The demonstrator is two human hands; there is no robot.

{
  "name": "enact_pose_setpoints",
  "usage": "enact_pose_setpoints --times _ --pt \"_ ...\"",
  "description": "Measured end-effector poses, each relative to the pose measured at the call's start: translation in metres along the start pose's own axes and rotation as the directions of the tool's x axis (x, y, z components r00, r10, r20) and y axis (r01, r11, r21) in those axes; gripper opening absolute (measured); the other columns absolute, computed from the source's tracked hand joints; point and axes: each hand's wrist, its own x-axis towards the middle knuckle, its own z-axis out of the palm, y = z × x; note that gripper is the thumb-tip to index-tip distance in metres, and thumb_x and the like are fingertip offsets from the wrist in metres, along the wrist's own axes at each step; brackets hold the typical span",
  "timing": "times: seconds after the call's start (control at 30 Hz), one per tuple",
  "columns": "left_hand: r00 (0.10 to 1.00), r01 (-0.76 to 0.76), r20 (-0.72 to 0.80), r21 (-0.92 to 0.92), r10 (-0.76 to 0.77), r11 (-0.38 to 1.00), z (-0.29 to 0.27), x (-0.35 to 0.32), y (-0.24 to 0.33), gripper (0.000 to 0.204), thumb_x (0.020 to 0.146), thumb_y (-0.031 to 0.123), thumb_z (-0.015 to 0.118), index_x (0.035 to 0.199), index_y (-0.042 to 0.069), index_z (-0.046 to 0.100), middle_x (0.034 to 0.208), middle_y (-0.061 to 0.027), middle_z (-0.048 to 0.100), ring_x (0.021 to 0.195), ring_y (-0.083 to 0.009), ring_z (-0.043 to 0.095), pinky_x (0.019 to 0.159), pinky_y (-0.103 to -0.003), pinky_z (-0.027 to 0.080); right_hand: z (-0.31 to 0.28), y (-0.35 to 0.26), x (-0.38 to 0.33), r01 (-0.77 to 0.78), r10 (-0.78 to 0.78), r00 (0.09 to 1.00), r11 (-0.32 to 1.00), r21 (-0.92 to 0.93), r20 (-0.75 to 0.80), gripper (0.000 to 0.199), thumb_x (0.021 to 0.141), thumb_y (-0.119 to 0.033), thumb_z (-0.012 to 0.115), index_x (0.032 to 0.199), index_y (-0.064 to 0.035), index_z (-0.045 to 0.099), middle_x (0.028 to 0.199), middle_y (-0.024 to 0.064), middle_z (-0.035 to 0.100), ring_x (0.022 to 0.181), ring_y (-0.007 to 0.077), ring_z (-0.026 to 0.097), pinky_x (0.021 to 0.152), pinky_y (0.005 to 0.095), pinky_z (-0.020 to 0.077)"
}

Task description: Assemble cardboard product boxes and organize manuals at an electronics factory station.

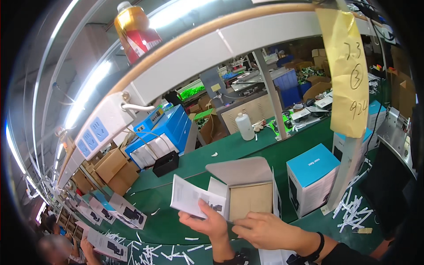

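A white printed booklet (191, 194) is tilted up in my left hand (208, 223), the thumb pressed on its face. Just right of it stands an open white carton (240, 170) with its lid flap raised. Inside the carton lies a plain brown cardboard insert (251, 199). My right hand (265, 229) is at the carton's near edge, close to the left fingertips. Its fingers are curled together, and a small dark bit shows at their tips; what they hold is mostly hidden.
Blue-topped cartons (312, 170) stand to the right beside a metal post. White paper strips (353, 212) litter the green bench at right and in front. A white bottle (244, 126) and a black tray (166, 164) stand behind. At lower left, another person's hand (87, 251) holds a carton.
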Motion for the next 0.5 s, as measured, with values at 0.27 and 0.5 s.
enact_pose_setpoints --times 0.27,0.5 --pt "0.882 -0.037 0.467 0.193 -0.058 0.981 -0.008 0.023 0.000 0.055 0.086 0.006 0.068 0.130 -0.011 0.040 0.116 -0.0261 0.047 0.105 -0.0410 0.053 0.090 -0.050 0.045 -0.018 -0.009 0.007 0.054 -0.054 0.999 0.997 0.047 -0.001 0.034 0.073 -0.015 0.072 0.103 -0.0041 0.060 0.101 0.0090 0.066 0.084 0.0187 0.064 0.065 0.0322 0.0552" --pt "0.822 -0.227 0.490 -0.190 0.292 0.955 -0.008 0.008 0.008 0.076 0.079 -0.011 0.067 0.139 -0.003 0.020 0.123 -0.0290 0.044 0.103 -0.0370 0.057 0.087 -0.047 0.051 -0.031 -0.008 0.001 0.045 -0.052 0.993 0.997 0.069 0.107 0.029 0.080 -0.021 0.074 0.100 -0.0056 0.059 0.087 0.0040 0.062 0.073 0.0198 0.064 0.060 0.0324 0.0530"
